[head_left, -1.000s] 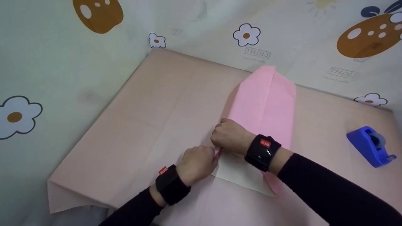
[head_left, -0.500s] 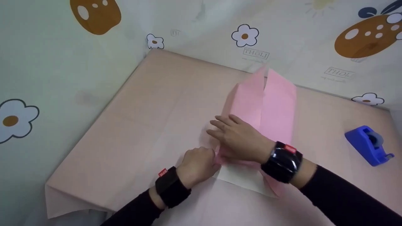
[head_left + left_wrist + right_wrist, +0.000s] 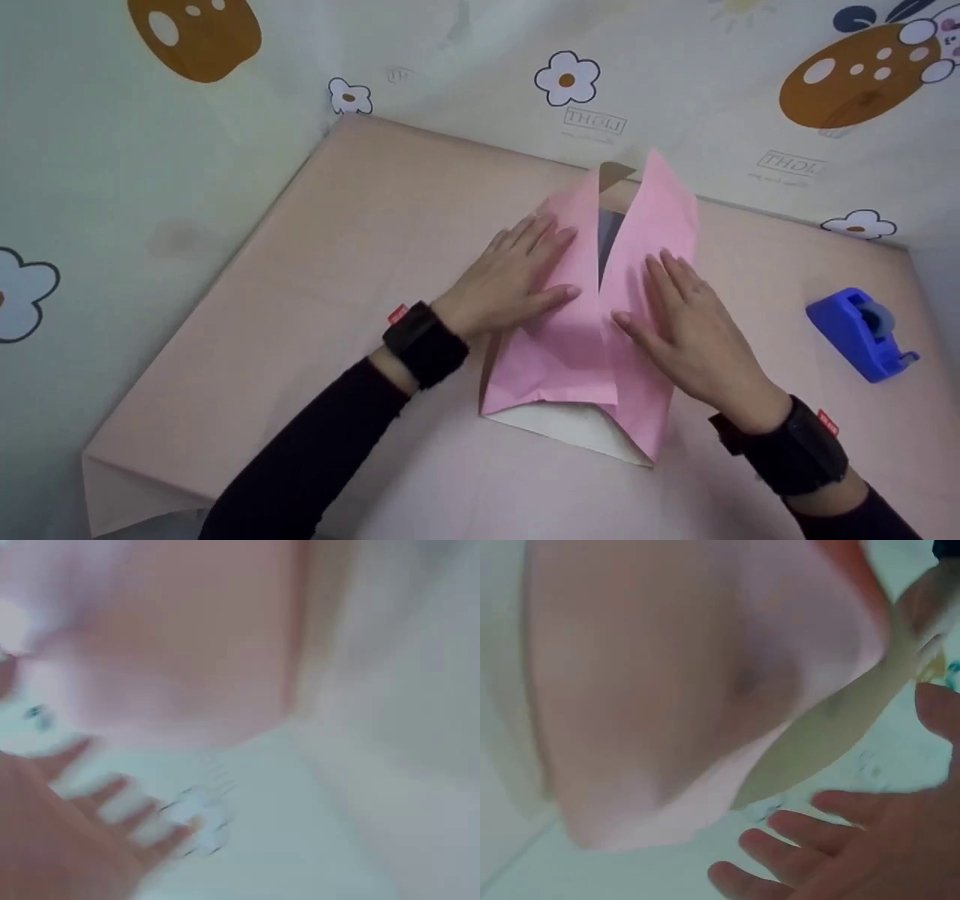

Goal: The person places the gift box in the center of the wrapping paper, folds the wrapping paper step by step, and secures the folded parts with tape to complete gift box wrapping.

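A pink paper sheet (image 3: 577,352) lies folded on the table, its two side flaps meeting along the middle. Towards the far end the flaps stand apart, and a grey surface shows in the gap. At the near end its pale inner side is visible. My left hand (image 3: 510,281) lies on the left flap with fingers extended. On the right flap rests my right hand (image 3: 694,334), its fingers also straight. Both wrist views are blurred; the left hand (image 3: 82,832) and the right hand (image 3: 840,840) appear there with fingers spread beside the pink paper.
A blue tape dispenser (image 3: 855,334) with a roll of tape stands at the right of the table. A pale pink cover (image 3: 300,300) lies over the table. Behind it hangs a patterned cloth (image 3: 450,60) with flowers and fruit.
My left hand has let go of the paper's near left edge and moved up onto the left flap. The right hand has crossed to the right flap. The far gap has widened.
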A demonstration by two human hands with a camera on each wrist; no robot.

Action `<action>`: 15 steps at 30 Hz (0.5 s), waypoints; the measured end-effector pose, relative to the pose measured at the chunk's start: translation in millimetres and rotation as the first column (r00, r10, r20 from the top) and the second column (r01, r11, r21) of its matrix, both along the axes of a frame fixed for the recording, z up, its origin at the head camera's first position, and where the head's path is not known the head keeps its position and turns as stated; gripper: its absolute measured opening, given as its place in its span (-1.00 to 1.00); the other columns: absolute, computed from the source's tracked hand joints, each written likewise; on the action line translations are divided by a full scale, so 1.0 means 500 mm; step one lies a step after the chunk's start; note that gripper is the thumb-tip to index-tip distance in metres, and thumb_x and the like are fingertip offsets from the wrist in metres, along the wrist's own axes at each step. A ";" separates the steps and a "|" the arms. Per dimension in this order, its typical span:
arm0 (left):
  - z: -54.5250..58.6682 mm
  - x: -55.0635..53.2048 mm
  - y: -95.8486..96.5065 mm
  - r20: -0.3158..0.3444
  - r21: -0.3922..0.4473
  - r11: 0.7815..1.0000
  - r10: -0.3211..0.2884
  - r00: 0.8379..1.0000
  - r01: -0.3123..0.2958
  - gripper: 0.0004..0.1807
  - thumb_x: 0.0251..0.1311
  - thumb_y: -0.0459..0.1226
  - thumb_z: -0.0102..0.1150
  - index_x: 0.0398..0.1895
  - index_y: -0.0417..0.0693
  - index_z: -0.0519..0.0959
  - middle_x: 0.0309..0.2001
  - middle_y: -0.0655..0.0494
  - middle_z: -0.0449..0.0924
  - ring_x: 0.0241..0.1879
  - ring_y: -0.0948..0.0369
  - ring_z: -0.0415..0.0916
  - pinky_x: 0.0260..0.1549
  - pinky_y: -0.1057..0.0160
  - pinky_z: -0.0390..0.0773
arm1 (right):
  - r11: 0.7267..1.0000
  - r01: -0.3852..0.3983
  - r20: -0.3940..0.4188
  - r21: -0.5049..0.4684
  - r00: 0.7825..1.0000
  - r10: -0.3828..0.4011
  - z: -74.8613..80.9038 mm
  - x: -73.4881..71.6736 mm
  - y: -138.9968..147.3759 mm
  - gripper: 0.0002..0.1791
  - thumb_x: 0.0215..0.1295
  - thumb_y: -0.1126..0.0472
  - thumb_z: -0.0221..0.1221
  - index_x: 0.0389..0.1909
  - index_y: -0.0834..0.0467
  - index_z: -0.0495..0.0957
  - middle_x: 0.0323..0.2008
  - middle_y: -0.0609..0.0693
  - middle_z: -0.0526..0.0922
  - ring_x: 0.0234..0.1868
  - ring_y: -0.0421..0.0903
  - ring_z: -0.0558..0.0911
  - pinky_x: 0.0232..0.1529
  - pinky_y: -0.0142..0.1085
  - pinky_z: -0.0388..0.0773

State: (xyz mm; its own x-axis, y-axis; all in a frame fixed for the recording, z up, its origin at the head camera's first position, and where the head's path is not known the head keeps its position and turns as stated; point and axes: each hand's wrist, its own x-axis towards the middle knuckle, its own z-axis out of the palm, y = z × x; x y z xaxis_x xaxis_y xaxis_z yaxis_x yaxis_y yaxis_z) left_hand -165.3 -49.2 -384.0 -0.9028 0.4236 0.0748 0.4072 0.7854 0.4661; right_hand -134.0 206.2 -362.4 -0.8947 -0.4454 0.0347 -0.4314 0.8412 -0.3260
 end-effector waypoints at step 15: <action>-0.025 -0.046 0.072 0.072 -0.228 0.933 -0.271 0.960 0.280 -0.12 0.44 0.34 -0.36 0.66 0.19 -0.23 0.67 0.21 -0.37 0.66 0.09 -0.47 0.57 -0.22 -0.46 | 0.995 -0.103 0.023 0.014 0.994 0.103 -0.069 -0.018 0.041 -0.20 0.54 -0.21 -0.06 0.58 0.17 0.05 0.63 0.08 0.01 0.65 0.17 -0.04 0.60 0.20 -0.19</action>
